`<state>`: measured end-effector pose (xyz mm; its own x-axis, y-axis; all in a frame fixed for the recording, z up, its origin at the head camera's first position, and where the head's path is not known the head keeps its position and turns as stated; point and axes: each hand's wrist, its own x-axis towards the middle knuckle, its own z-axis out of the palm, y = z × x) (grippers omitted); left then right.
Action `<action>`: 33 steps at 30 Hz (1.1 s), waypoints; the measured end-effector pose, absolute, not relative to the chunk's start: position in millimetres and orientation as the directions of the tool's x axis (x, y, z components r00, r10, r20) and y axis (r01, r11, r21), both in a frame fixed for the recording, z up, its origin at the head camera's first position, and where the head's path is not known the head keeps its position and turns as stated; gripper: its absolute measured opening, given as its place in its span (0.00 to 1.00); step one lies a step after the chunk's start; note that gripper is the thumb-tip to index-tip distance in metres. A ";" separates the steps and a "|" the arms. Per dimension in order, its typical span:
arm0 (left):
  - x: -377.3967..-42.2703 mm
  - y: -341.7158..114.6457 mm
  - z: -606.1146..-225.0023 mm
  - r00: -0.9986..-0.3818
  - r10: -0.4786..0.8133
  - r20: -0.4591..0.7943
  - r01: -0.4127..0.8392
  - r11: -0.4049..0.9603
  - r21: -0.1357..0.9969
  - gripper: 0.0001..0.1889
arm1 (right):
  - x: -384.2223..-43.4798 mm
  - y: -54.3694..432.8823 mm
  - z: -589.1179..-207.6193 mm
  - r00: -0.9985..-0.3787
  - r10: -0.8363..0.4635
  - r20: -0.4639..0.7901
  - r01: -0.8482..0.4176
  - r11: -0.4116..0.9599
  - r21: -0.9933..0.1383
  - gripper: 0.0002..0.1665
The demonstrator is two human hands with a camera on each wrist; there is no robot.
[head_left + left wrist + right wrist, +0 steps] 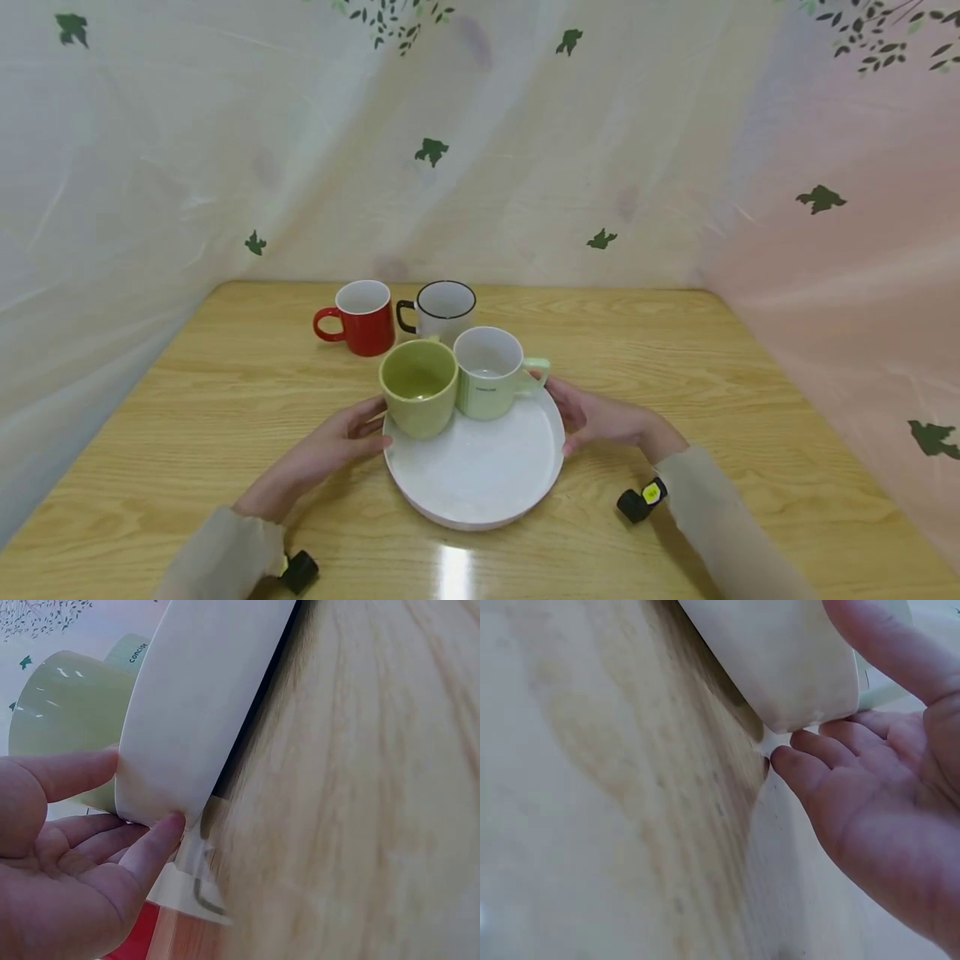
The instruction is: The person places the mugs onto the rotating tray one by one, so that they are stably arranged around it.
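Observation:
A round white tray (487, 477) with a low wall is between my two hands. On its far part stand an olive-green mug (422, 410) and, to the right, a pale green mug (483, 402) with its handle pointing right. My left hand (333, 446) grips the tray's left side; in the left wrist view the thumb and fingers meet its outer wall (187, 705). The right hand (606, 417) holds the opposite side, fingers against the wall's lower edge (780, 682) in the right wrist view. Whether the tray touches the table is hard to tell.
Behind the tray, a red mug (369, 329) and a white mug with a black rim (438, 323) stand on the wooden table (720, 433), handles to the left. A patterned curtain (510, 200) borders the table's far edge and sides.

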<state>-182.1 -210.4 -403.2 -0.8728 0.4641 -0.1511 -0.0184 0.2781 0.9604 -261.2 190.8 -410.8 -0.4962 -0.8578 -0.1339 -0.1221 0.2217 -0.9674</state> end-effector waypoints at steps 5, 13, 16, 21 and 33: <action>-182.2 -209.5 -403.5 -0.879 0.454 -0.146 -0.008 0.291 0.957 0.38 | -252.9 191.0 -410.4 -0.516 -0.848 -0.125 -0.106 0.208 -0.972 0.69; -182.3 -210.8 -403.3 -0.880 0.450 -0.150 -0.010 0.298 0.954 0.39 | -243.0 189.4 -408.5 -0.521 -0.849 -0.090 -0.107 0.170 -0.980 0.67; -182.2 -210.5 -403.0 -0.877 0.457 -0.148 -0.006 0.297 0.955 0.39 | -239.0 189.3 -409.2 -0.533 -0.844 -0.065 -0.145 0.167 -0.975 0.66; -182.4 -210.5 -402.8 -0.871 0.471 -0.143 0.000 0.290 0.957 0.38 | -229.8 187.7 -410.5 -0.566 -0.823 -0.044 -0.200 0.190 -0.961 0.66; -182.9 -209.0 -401.8 -0.871 0.467 -0.153 -0.009 0.295 0.956 0.36 | -208.7 184.6 -410.6 -0.641 -0.767 -0.028 -0.195 0.198 -0.960 0.67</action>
<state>-182.9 -209.0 -401.8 -0.8709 0.4672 -0.1527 -0.0094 0.2947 0.9556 -208.7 184.6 -410.6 -0.6408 -0.7672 -0.0282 -0.1953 0.1985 -0.9605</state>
